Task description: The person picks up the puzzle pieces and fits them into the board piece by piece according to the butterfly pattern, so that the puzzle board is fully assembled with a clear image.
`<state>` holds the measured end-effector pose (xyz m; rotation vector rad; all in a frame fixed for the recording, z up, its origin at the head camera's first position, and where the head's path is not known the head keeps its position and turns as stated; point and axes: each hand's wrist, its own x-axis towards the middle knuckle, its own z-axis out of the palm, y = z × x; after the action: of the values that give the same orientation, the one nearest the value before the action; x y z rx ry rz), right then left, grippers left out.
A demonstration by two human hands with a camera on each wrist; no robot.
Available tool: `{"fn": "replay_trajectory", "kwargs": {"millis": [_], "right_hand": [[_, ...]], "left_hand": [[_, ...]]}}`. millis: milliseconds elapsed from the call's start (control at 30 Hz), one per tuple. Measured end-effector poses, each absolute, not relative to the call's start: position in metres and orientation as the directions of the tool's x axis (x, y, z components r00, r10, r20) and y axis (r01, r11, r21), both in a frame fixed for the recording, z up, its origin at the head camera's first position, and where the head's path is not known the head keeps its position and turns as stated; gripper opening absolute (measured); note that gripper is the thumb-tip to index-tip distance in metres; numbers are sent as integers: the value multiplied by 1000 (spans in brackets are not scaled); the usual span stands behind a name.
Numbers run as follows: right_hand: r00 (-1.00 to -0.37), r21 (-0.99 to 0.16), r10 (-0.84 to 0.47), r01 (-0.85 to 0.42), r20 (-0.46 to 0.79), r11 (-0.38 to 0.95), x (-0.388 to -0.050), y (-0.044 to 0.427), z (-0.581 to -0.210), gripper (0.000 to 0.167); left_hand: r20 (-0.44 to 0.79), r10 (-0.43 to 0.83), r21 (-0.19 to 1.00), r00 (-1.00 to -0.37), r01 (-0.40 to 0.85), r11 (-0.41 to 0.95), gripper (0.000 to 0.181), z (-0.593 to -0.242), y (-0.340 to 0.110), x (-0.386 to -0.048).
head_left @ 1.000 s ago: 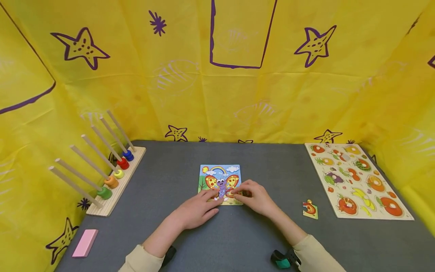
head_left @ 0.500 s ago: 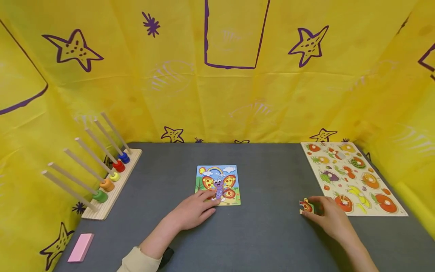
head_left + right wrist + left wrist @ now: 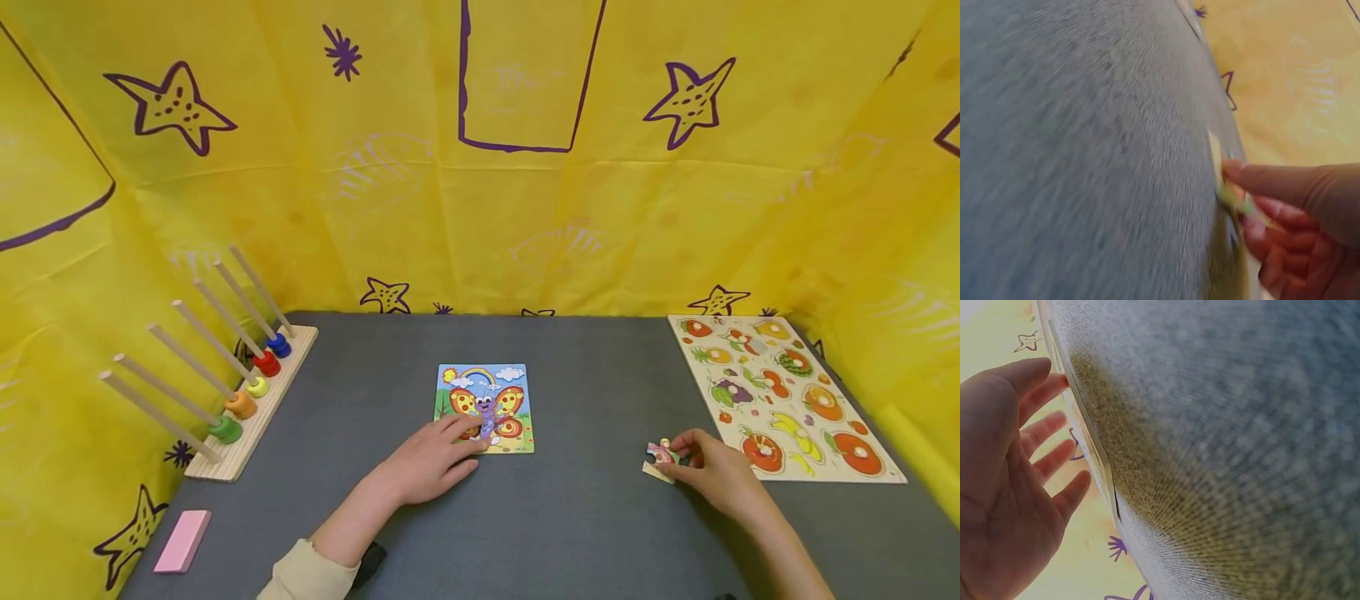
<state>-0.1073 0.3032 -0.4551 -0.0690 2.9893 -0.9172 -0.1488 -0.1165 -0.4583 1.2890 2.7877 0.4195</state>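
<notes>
A square butterfly puzzle lies flat on the dark grey table. My left hand rests on its lower left part, covering some of the lower wing; in the left wrist view the fingers of that hand reach to the puzzle's edge. To the right, my right hand pinches a loose jigsaw piece between thumb and fingers. The piece is tilted and shows red and green printing. In the right wrist view, the piece is blurred and seen on edge, partly covered by the thumb.
A fruit peg board lies at the right, just beyond the right hand. On the left stands a wooden base with upright pegs and coloured rings. A pink block lies at the front left. Yellow patterned cloth hangs around the table.
My right hand has left the puzzle, moved right to the loose piece and picked it up, tilting it and bringing it slightly left. My left hand has stayed on the puzzle.
</notes>
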Motion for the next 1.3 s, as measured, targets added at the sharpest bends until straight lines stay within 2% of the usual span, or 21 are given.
{"fn": "replay_trajectory", "kwargs": {"millis": [100, 233, 367, 533, 700, 1033, 1300], "right_hand": [[-997, -665, -71, -57, 6, 745, -117, 291, -454, 28], [-993, -824, -116, -60, -7, 564, -134, 265, -455, 25], [-988, -880, -154, -53, -24, 473, -150, 227, -461, 22], [-984, -855, -180, -88, -7, 511, -167, 183, -468, 17], [-977, -833, -212, -143, 31, 535, -179, 159, -474, 14], [-950, -709, -270, -300, 158, 639, -186, 143, -480, 11], [-947, -703, -271, -311, 171, 640, -187, 139, -480, 13]], "left_hand": [[53, 766, 271, -641, 747, 607, 35, -458, -116, -149], [10, 766, 295, -643, 734, 612, 38, -458, -115, -149], [-2, 761, 305, -649, 724, 619, 40, -457, -114, -149], [-11, 758, 301, -652, 721, 625, 43, -456, -113, -148], [-22, 753, 309, -658, 712, 631, 49, -456, -111, -148], [-16, 760, 262, -650, 731, 630, 48, -457, -109, -146], [-57, 746, 255, -664, 712, 654, 46, -457, -110, -145]]}}
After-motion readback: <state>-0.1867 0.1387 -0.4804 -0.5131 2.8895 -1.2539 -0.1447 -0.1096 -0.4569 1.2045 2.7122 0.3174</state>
